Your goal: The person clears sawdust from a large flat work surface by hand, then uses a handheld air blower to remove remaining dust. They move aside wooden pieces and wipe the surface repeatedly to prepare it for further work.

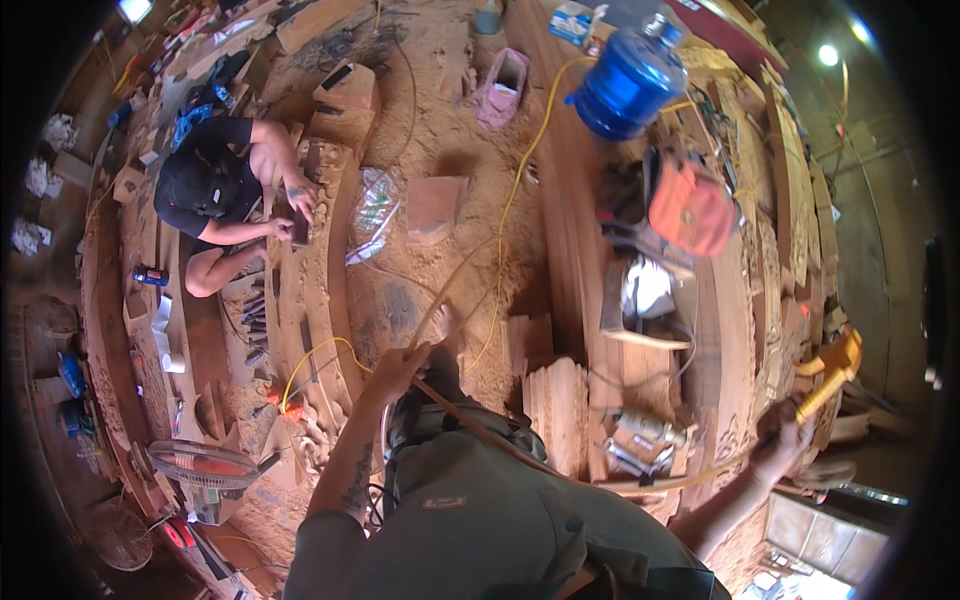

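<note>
My left hand point(393, 374) is closed around a thin brown hose point(480, 430), in front of my body at the lower middle. From there the hose crosses my torso and sags toward my right hand point(783, 440), which is out to the far right. Those fingers are wrapped round the lower end of a yellow tool point(832, 372) that looks like an air blow gun, its head pointing up. Beyond the left hand, the hose runs on across the dusty floor. My bare foot point(442, 322) shows just ahead of it.
At the left, a co-worker point(215, 180) sits by carved wooden beams, holding a small dark object. A blue water jug point(627, 85), an orange bag point(690, 205) and a wood block point(435, 208) stand ahead. A yellow cord point(520, 175) crosses the floor; a fan point(203, 464) stands lower left.
</note>
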`<state>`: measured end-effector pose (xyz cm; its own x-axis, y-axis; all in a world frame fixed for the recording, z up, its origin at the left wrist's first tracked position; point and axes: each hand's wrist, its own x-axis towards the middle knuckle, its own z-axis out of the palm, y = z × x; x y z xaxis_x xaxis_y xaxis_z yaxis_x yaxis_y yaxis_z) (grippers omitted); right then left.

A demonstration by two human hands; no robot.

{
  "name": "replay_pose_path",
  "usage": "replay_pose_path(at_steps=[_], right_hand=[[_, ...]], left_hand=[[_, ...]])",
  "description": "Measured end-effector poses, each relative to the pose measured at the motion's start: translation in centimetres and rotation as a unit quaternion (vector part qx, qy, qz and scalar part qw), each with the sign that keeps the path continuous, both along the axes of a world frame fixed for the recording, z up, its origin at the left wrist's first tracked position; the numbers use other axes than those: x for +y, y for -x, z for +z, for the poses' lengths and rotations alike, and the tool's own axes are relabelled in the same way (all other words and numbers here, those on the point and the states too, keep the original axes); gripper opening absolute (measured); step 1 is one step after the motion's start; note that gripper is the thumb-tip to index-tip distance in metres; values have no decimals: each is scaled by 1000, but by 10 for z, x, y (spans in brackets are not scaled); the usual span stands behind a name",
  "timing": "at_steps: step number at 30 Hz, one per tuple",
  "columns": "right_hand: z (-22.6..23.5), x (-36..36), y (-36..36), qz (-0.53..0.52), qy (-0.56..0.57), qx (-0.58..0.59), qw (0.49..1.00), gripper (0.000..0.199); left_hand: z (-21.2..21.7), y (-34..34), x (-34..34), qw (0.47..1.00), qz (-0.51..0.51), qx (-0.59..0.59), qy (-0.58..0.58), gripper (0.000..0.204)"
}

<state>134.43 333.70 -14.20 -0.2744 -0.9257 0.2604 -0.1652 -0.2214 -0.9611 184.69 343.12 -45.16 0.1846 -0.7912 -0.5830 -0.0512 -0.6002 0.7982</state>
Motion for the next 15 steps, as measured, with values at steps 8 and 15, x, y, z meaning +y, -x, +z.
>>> replay_pose_path(at_steps=[8,15], right_hand=[[-87,-241,-263,149,-248,-207,934,8],[-122,-401,-421,241,-310,-209,896,20]], left_hand=[[137,-16,-232,994,-92,40,41,47],[168,-49,-404,990,22,56,131,34]])
